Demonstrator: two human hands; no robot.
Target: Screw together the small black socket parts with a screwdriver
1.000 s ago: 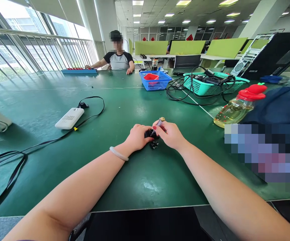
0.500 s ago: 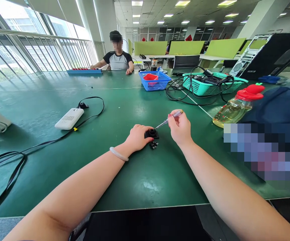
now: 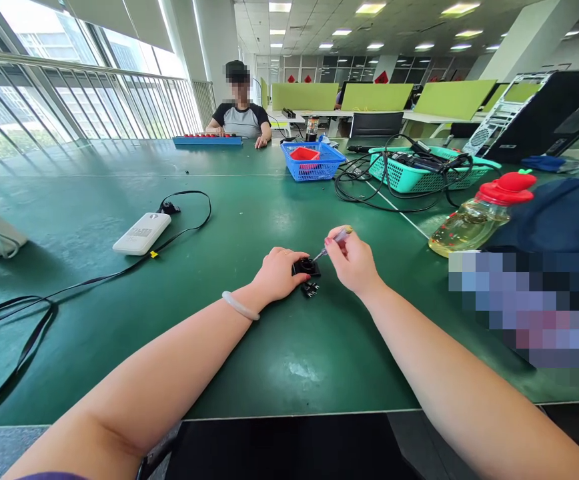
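Note:
My left hand (image 3: 277,273) rests on the green table (image 3: 269,347) and grips a small black plug-like part (image 3: 306,267), holding it down. A second small black piece (image 3: 310,289) lies just in front of it. My right hand (image 3: 353,261) pinches a thin screwdriver (image 3: 333,241) with a clear handle. The shaft slants down to the left, and its tip is at the top of the black part.
A white power adapter (image 3: 142,233) with a black cable (image 3: 69,288) lies left. A yellow-liquid bottle with a red cap (image 3: 474,220) lies right, beside dark blue cloth (image 3: 554,217). A blue basket (image 3: 312,161) and teal basket (image 3: 422,171) of cables stand behind. A person (image 3: 240,120) sits at the far edge.
My right hand lifted the screwdriver off the black part and up to the right, then brought its tip back down onto the part. My left hand stayed on the part.

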